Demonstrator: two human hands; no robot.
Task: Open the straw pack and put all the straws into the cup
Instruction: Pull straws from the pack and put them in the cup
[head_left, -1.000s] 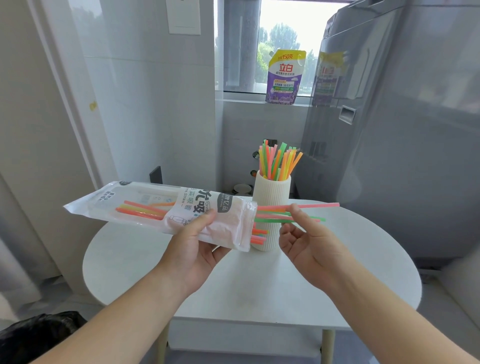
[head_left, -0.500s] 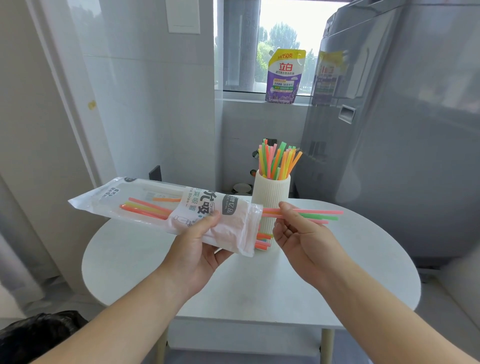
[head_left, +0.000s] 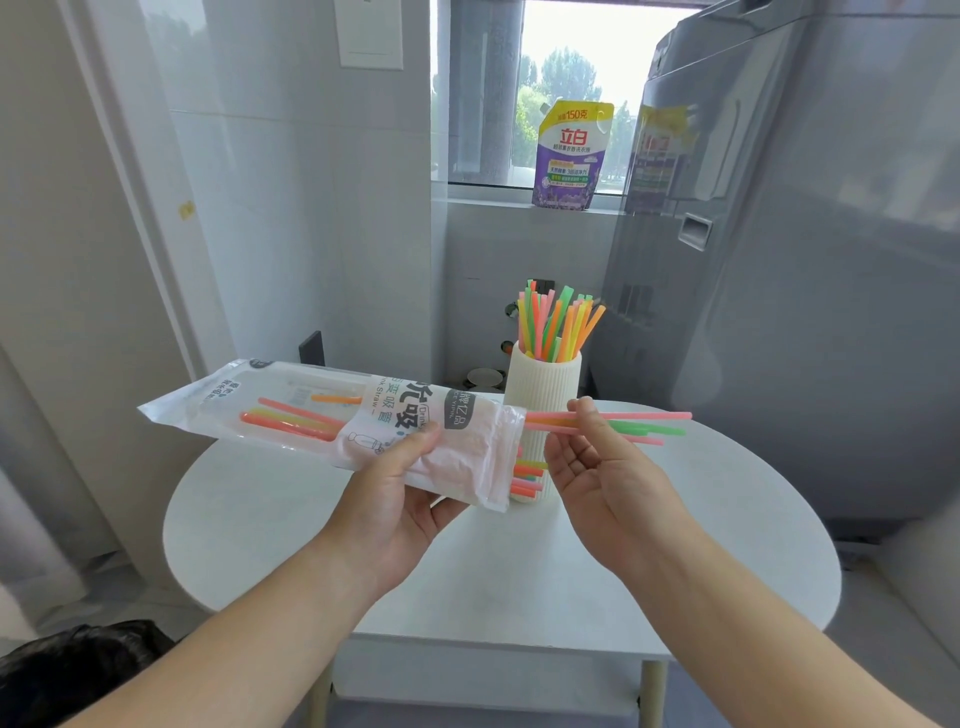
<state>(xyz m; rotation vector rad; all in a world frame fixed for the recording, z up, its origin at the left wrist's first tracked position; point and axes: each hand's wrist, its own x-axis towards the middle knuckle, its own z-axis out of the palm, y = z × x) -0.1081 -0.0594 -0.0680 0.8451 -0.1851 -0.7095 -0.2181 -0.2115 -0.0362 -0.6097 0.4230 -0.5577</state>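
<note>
Head view: left hand (head_left: 395, 499) at 7 o'clock of the frame centre, palm up, fingers (head_left: 415, 441) clamped on the straw pack (head_left: 332, 421), thumb pressed on the printed top face, the rest underneath. Pack held nearly level above the table (head_left: 519, 561), sealed end out toward 9 o'clock, open end facing 3 o'clock, just in front of the cup (head_left: 543, 384). Inside the clear part, a few orange, yellow and pink straws (head_left: 291, 418) lying lengthwise; more coloured ends (head_left: 527, 478) poking out of the open mouth at its lower edge. Right hand (head_left: 608, 467) at 4 o'clock of centre, palm turned up, thumb and index finger pinched on a small bunch of pulled straws (head_left: 644, 423), pink and green, lying level with free ends pointing to 3 o'clock and near ends reaching back to the pack's mouth; other fingers loosely spread below. Ribbed cream cup standing upright on the far part of the round white table, at 12 o'clock from the hands, already holding a fan of upright straws (head_left: 558, 325) in green, pink, orange and yellow. Behind it, at 12 o'clock, a windowsill with a purple detergent pouch (head_left: 569, 156); at 2 o'clock, a grey washing machine (head_left: 805, 260). At 8 o'clock, bottom corner, a black bag (head_left: 67, 670) on the floor.
</note>
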